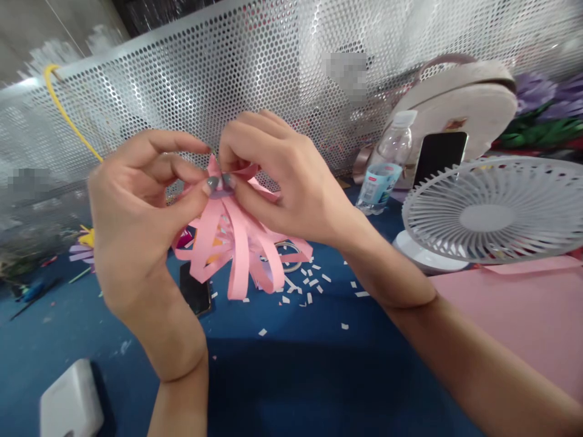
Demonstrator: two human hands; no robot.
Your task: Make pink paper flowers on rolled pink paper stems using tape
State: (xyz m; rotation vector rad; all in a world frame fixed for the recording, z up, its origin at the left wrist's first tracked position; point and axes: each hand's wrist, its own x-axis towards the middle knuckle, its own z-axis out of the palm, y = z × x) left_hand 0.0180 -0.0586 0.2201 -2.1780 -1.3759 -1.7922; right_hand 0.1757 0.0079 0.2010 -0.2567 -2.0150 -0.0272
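Note:
Between my two hands hangs a pink paper-strip flower (239, 243), its looped strips drooping downward from a gathered top. My left hand (141, 200) pinches the top of it from the left, thumb and fingers closed on the paper. From the right, my right hand (282, 176) pinches the same gathered spot, its thumb tip almost touching the left thumb. The fingers partly hide the top of the flower. Below the loops, a dark phone (195, 290) lies on the blue table (291, 376), and a roll of tape (294, 258) shows partly behind the strips.
Small white paper scraps (310, 285) are scattered on the table. To the right are a grey fan (487, 215), a water bottle (382, 167), a leaning phone (439, 158), a white bag (464, 109) and pink paper (519, 315). A white power bank (70, 400) lies front left. Perforated metal (204, 73) stands behind.

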